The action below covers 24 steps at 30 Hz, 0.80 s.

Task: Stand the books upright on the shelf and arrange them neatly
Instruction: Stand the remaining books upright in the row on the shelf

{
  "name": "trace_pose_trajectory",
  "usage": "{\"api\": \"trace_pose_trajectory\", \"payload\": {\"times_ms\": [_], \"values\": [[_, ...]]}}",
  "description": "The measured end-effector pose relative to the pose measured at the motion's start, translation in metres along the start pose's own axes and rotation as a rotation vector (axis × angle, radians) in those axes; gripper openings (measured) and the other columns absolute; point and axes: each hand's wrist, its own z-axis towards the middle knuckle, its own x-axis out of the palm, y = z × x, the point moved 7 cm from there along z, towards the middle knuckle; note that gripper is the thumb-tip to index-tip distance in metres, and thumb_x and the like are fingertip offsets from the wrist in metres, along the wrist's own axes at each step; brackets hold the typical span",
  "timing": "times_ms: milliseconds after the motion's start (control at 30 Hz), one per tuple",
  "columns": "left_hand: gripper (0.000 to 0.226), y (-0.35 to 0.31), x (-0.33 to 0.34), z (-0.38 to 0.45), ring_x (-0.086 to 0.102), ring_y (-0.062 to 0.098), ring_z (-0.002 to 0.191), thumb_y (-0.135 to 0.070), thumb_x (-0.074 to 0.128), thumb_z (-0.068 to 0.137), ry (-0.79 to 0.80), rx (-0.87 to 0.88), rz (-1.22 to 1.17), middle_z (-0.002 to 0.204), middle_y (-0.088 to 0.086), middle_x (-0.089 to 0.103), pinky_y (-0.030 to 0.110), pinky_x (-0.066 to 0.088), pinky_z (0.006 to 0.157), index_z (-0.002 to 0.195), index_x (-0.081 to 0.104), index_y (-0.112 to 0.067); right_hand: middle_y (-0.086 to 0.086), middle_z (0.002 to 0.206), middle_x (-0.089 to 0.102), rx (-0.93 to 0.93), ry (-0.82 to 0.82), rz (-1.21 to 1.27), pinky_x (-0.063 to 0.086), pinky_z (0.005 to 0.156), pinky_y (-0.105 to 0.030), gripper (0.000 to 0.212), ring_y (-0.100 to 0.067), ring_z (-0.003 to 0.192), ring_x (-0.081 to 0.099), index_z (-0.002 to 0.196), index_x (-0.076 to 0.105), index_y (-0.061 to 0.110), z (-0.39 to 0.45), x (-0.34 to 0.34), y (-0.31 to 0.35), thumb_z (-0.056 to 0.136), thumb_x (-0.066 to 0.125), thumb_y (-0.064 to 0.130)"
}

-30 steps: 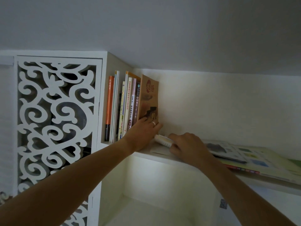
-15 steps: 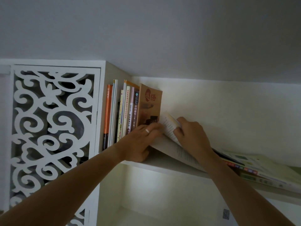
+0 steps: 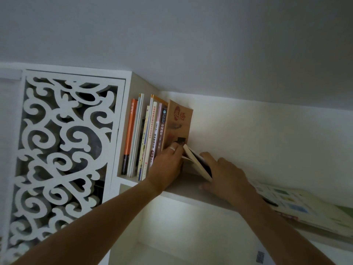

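Observation:
Several books (image 3: 147, 134) stand upright at the left end of the white shelf (image 3: 183, 192). The outermost is a brown-covered book (image 3: 179, 123). My left hand (image 3: 166, 167) presses flat against its lower cover, fingers together, a ring on one finger. My right hand (image 3: 223, 176) holds a cream-edged book (image 3: 198, 165) that leans steeply against the brown one, its lower edge on the shelf. Other books (image 3: 298, 205) lie flat in a stack at the right of the shelf.
A white fretwork cabinet door (image 3: 63, 150) is left of the shelf's side panel (image 3: 124, 131). The ceiling (image 3: 191, 44) sits close above the books. A lower compartment (image 3: 191, 236) opens under the shelf. Bare shelf lies between the leaning book and the flat stack.
My right hand lifted a book off the shelf and tipped it up toward the row; it now leans more steeply. My left hand stayed against the brown book.

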Motion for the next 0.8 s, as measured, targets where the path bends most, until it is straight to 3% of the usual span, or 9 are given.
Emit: {"api": "trace_pose_trajectory", "payload": {"times_ms": [133,267,400,500,600,667,733,800], "values": [[0.023,0.008,-0.005,0.001,0.068,0.017,0.09,-0.042,0.047,0.104,-0.102,-0.119,-0.244,0.113,0.005,0.063,0.029,0.061,0.081,0.116,0.048,-0.022,-0.006,0.107,0.066,0.098,-0.192,-0.158,0.038,0.067,-0.029,0.031,-0.027,0.091,0.064,0.122,0.054,0.023,-0.007,-0.017,-0.002,0.097,0.058,0.04],[0.02,0.002,-0.01,-0.002,0.056,0.012,0.095,-0.034,0.043,0.106,-0.14,0.008,-0.165,0.126,0.005,0.049,0.023,0.054,0.076,0.11,0.053,-0.018,-0.012,0.1,0.068,0.186,-0.399,-0.045,0.035,0.066,-0.032,0.025,-0.034,0.088,0.064,0.11,0.063,0.018,0.005,-0.047,-0.017,0.098,0.054,0.038],[0.028,0.003,-0.006,-0.002,0.053,0.011,0.098,-0.037,0.039,0.108,-0.07,0.034,-0.115,0.132,0.003,0.047,0.03,0.055,0.08,0.104,0.059,-0.019,-0.014,0.092,0.07,0.292,-0.651,0.452,0.036,0.065,-0.03,0.026,-0.034,0.079,0.061,0.097,0.063,0.005,0.023,-0.069,-0.022,0.097,0.062,0.031],[0.042,-0.001,-0.009,-0.002,0.053,0.009,0.108,-0.046,0.033,0.107,-0.067,-0.01,-0.205,0.135,0.001,0.048,0.029,0.053,0.091,0.126,0.058,-0.018,-0.012,0.106,0.072,0.36,-0.756,0.864,0.043,0.074,-0.026,0.029,-0.031,0.096,0.067,0.108,0.067,0.003,0.041,-0.07,-0.008,0.096,0.064,0.029],[0.056,-0.004,-0.019,0.002,0.051,0.011,0.126,-0.049,0.026,0.109,-0.123,-0.055,-0.294,0.143,0.005,0.049,0.027,0.044,0.109,0.15,0.042,-0.015,-0.006,0.105,0.068,0.257,-0.646,0.887,0.048,0.074,-0.027,0.032,-0.024,0.093,0.066,0.115,0.058,0.007,0.055,-0.049,0.036,0.1,0.06,0.035],[0.054,-0.002,-0.021,0.001,0.049,0.013,0.136,-0.043,0.023,0.111,-0.127,-0.033,-0.355,0.147,0.007,0.051,0.035,0.043,0.115,0.153,0.04,-0.012,0.001,0.107,0.064,0.156,-0.482,0.934,0.051,0.069,-0.021,0.04,-0.017,0.091,0.067,0.124,0.047,0.015,0.066,-0.028,0.061,0.101,0.054,0.047],[0.055,-0.001,-0.022,-0.003,0.047,0.015,0.14,-0.041,0.026,0.111,-0.096,0.004,-0.369,0.15,0.01,0.05,0.039,0.042,0.117,0.154,0.038,-0.007,0.001,0.118,0.061,0.089,-0.339,0.957,0.058,0.076,-0.027,0.064,-0.018,0.1,0.068,0.139,0.032,0.024,0.072,-0.019,0.071,0.094,0.051,0.066],[0.057,0.002,-0.019,-0.005,0.046,0.02,0.141,-0.036,0.043,0.109,-0.026,-0.017,-0.369,0.15,0.015,0.048,0.04,0.04,0.119,0.153,0.036,-0.002,0.006,0.132,0.053,0.062,-0.137,0.897,0.06,0.082,-0.038,0.086,-0.025,0.111,0.067,0.152,0.012,0.04,0.072,-0.015,0.07,0.085,0.052,0.078]]}}
